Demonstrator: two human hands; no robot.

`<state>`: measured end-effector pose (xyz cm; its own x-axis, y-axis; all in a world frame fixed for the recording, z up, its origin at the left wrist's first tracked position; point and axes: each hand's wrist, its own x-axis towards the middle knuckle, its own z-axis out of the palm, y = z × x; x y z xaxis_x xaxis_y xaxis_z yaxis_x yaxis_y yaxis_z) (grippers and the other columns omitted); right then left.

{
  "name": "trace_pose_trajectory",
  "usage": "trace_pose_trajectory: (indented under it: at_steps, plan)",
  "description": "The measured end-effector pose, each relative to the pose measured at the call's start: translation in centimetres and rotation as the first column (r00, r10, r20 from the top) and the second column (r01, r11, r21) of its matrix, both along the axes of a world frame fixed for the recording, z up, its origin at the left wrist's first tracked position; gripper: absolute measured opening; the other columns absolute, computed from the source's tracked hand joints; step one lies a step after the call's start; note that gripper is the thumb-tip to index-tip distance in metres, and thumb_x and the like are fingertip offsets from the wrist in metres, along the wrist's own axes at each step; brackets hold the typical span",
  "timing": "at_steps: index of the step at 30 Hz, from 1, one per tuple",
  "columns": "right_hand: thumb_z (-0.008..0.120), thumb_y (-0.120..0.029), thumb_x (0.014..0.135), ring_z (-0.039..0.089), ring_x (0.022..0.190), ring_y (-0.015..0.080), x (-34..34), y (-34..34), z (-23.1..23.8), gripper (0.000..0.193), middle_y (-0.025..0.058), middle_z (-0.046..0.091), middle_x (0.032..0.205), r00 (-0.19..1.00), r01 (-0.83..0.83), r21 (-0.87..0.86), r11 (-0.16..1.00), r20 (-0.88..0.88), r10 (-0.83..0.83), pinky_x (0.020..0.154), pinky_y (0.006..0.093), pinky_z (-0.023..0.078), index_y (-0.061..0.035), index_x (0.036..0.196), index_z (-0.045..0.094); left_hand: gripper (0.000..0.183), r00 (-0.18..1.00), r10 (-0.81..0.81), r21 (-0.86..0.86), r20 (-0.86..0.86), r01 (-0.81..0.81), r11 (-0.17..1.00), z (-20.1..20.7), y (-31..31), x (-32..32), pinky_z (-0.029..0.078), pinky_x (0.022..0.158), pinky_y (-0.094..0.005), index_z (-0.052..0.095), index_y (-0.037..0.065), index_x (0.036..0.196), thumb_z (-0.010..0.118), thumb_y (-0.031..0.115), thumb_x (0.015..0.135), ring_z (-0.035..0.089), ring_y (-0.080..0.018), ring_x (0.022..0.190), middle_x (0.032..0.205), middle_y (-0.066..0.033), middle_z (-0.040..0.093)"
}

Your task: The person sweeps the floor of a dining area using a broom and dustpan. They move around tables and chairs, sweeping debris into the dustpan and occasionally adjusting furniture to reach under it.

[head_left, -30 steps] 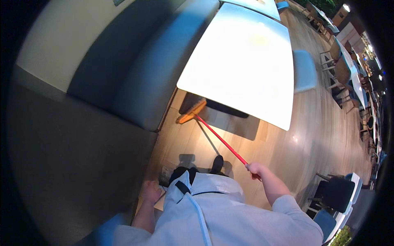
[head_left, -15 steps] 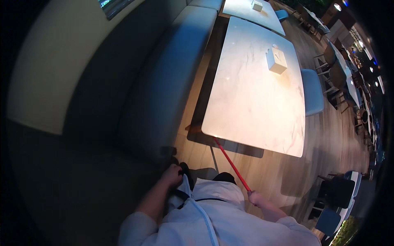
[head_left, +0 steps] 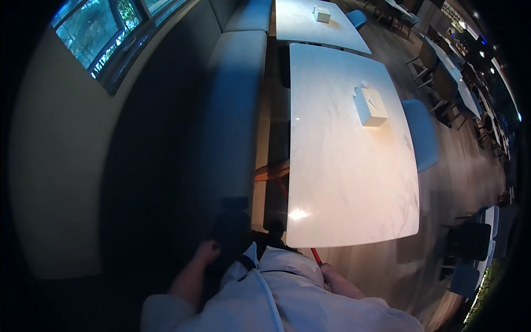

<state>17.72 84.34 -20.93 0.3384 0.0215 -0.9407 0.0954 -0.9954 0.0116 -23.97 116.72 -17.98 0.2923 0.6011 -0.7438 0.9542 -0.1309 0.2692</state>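
A long red pole slants from my right hand forward under the near edge of the marble-topped table. My right hand is closed around its upper part, just short of that edge. Left of the tabletop, a bit of red shows low under the table; the pole's far end is hidden, so I cannot tell what it carries. My left hand hangs beside the dark, shadowed bench seat. Its fingers look curled in the dim light, and nothing shows in them.
A white tissue box stands on the tabletop. A blue chair is tucked against the table's right side. Between bench and table a wooden leg sticks out. Beyond lies a second marble table; more dark chairs stand to the right.
I have come closer to the table, and its near edge now covers most of the red pole. My left hand has moved left, away from my body. A window has come into view.
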Motion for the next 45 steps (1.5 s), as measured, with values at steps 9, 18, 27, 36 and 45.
trace_pose_trajectory:
  at_steps: [9, 18, 27, 36, 45]
  plan:
    - [0.04, -0.038, 0.1, 0.07, 0.087, 0.0377, -7.5, 1.2, -4.2, 0.044, 0.022, 0.07, 0.094, 0.941, -0.332, 0.108, 0.937, 0.103, 0.321, 0.073, 0.053, 0.054, -0.0034, 0.107, 0.067, 0.045, 0.941, -0.07, -0.088, -0.33, 0.043, 0.995, 7.6, 12.0, -10.6, 0.049, 0.098, -0.0424, 0.064, 0.009, 0.124, 0.065, 0.036, 0.089, 0.06, -0.0314, 0.116, 0.129, -0.017, 0.061]
    - [0.054, -0.026, 0.094, 0.069, 0.08, 0.035, -16.2, 12.3, -5.3, 0.031, 0.018, 0.071, 0.087, 0.985, 0.053, 0.112, 0.992, 0.157, -0.07, 0.07, 0.0493, 0.054, -0.001, 0.105, 0.068, 0.031, 0.948, -0.013, 0.416, -0.319, 0.152, 0.896, 16.6, 47.9, -5.9, 0.048, 0.096, -0.0454, 0.068, 0.008, 0.111, 0.059, 0.015, 0.082, 0.06, -0.0333, 0.112, 0.12, -0.0171, 0.064]
    - [0.048, -0.051, 0.097, 0.061, 0.048, 0.0265, -5.4, 39.7, -5.1, 0.055, 0.0133, 0.061, 0.06, 0.948, 0.297, 0.077, 0.952, 0.1, -0.304, 0.048, 0.0432, 0.05, -0.0018, 0.08, 0.067, 0.02, 0.82, -0.278, 0.701, -0.501, 0.573, 0.425, 12.6, 69.7, -5.2, 0.049, 0.081, -0.0459, 0.068, 0.01, 0.083, 0.064, 0.029, 0.08, 0.06, -0.0325, 0.092, 0.09, -0.0144, 0.063]
    - [0.037, -0.052, 0.102, 0.051, 0.044, 0.0224, 9.7, 70.1, -1.6, 0.059, 0.0087, 0.052, 0.057, 0.975, 0.212, -0.019, 0.977, 0.073, -0.21, 0.044, 0.0387, 0.043, -0.002, 0.084, 0.061, 0.023, 0.883, -0.383, 0.841, -0.271, 0.411, 0.352, 11.3, 84.2, 1.3, 0.049, 0.069, -0.0469, 0.062, 0.009, 0.077, 0.062, 0.031, 0.082, 0.062, -0.0329, 0.078, 0.08, -0.0133, 0.062]
    - [0.043, -0.053, 0.101, 0.03, 0.037, 0.0118, 14.7, 74.9, 4.3, 0.043, -0.0019, 0.034, 0.051, 0.639, 0.756, 0.239, 0.61, -0.068, -0.766, 0.035, 0.0299, 0.023, -0.0156, 0.08, 0.044, 0.027, 0.853, -0.219, 0.727, -0.474, 0.519, 0.449, 10.2, 86.3, 2.0, 0.048, 0.068, -0.0469, 0.057, 0.009, 0.079, 0.062, 0.035, 0.085, 0.059, -0.0346, 0.079, 0.082, -0.0141, 0.057]
